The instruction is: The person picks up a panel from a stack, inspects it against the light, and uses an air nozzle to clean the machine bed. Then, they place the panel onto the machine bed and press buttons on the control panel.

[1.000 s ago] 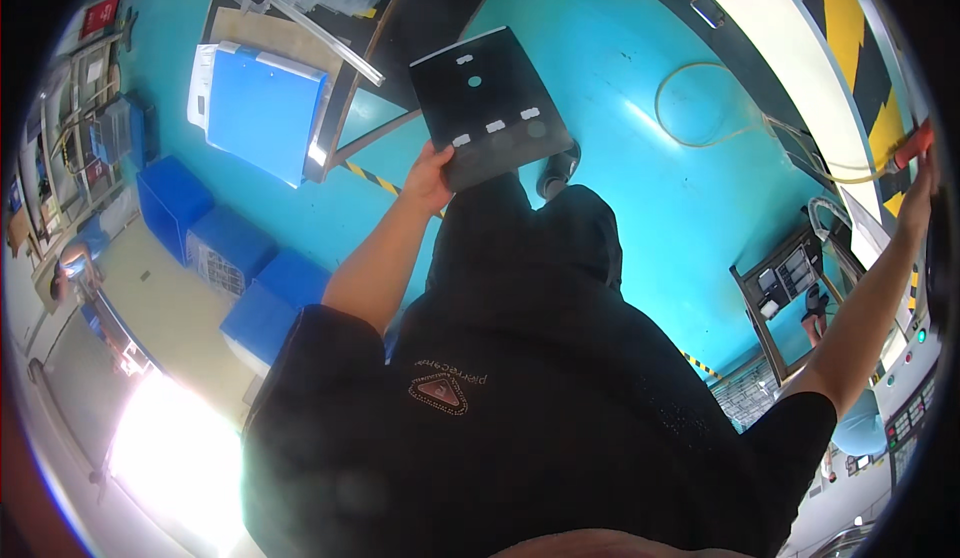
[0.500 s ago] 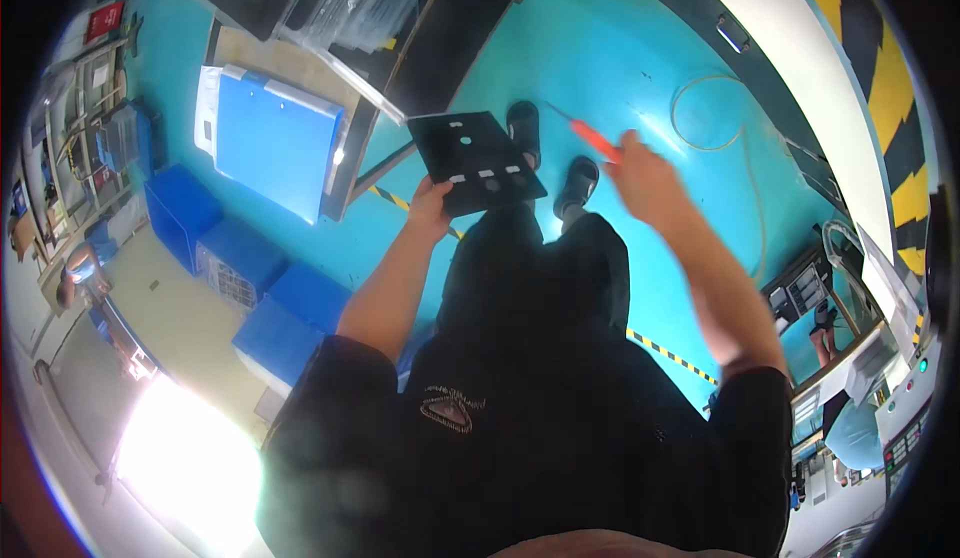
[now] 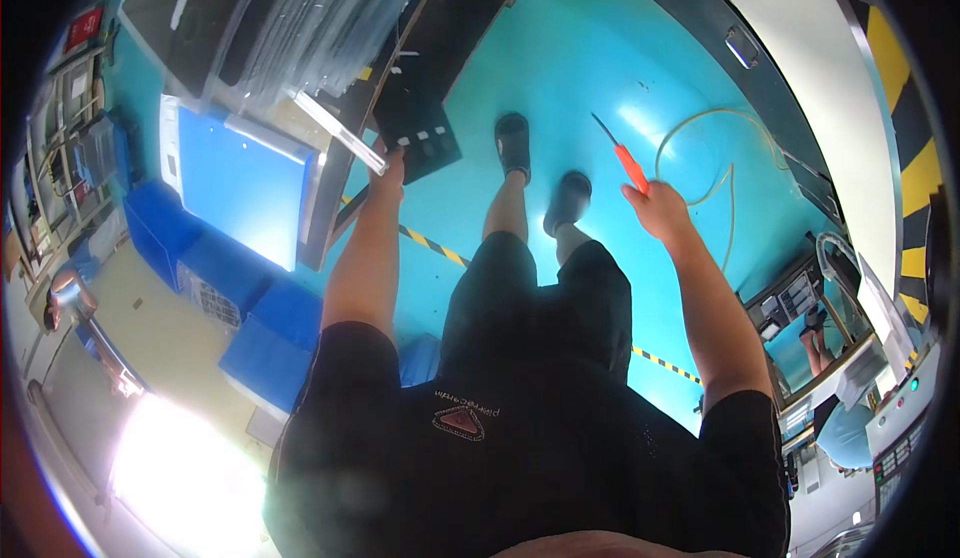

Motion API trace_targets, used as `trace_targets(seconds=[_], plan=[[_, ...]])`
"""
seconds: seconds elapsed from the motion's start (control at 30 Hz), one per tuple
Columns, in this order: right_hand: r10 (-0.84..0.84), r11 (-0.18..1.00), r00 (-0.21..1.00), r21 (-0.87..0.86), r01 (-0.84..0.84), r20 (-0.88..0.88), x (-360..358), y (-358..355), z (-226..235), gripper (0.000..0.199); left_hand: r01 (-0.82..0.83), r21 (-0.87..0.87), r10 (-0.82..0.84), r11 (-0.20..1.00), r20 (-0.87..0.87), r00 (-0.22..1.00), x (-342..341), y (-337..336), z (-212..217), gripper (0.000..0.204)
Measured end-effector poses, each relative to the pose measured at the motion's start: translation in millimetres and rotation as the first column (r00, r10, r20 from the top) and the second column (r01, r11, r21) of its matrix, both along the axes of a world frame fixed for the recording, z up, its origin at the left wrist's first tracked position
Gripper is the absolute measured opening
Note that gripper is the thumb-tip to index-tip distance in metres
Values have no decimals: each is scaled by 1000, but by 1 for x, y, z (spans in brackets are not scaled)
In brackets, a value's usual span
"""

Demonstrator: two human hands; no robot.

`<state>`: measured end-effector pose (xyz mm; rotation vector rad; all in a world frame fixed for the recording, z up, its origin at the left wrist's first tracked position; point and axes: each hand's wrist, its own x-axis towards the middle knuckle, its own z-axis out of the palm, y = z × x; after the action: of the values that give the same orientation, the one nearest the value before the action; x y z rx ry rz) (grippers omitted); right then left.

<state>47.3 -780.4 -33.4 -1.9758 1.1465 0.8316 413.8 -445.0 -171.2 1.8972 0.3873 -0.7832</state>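
A flat black panel (image 3: 425, 143) with a row of small square openings hangs from my left hand (image 3: 389, 176), whose fingers are closed on its near edge. The panel is beside the dark-topped bench, and part of it blends into the dark surface behind. A pale, clear-looking strip (image 3: 340, 131) juts out next to my left hand; whether they touch I cannot tell. Out to the right, my right hand (image 3: 660, 208) is wrapped round the red-orange handle of a screwdriver (image 3: 630, 167). Its thin shaft points up and away, over the floor.
Upright clear and dark sheets (image 3: 320, 28) stand on the bench (image 3: 465, 23) at the far left. A blue folder-like board (image 3: 240, 178) and blue bins (image 3: 275, 323) lie left of me. A yellowish hose (image 3: 733, 198) loops on the floor. Machines line the right side.
My left hand has carried the black panel leftward to the bench, tilting it. My right hand has drawn back slightly with the screwdriver, now steeper. The sheets appear nearer.
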Motion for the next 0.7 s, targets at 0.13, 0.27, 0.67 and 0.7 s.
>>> trace_targets(seconds=[0.13,0.27,0.67,0.7], plan=[[-14,1000,983,19,17,-182,-67,27,-19,54,461,450,-590,765,201,782,25,-26,-14,62],[23,997,976,77,-6,-217,-88,59,-20,51,370,801,-862,471,328,387,21,-50,-15,70],[-39,991,998,124,44,-47,-86,64,240,51,281,-339,-433,898,-559,707,-164,-83,204,46],[21,997,998,69,-17,-53,-77,66,282,49,241,-377,-430,895,-576,696,-159,-104,218,37]])
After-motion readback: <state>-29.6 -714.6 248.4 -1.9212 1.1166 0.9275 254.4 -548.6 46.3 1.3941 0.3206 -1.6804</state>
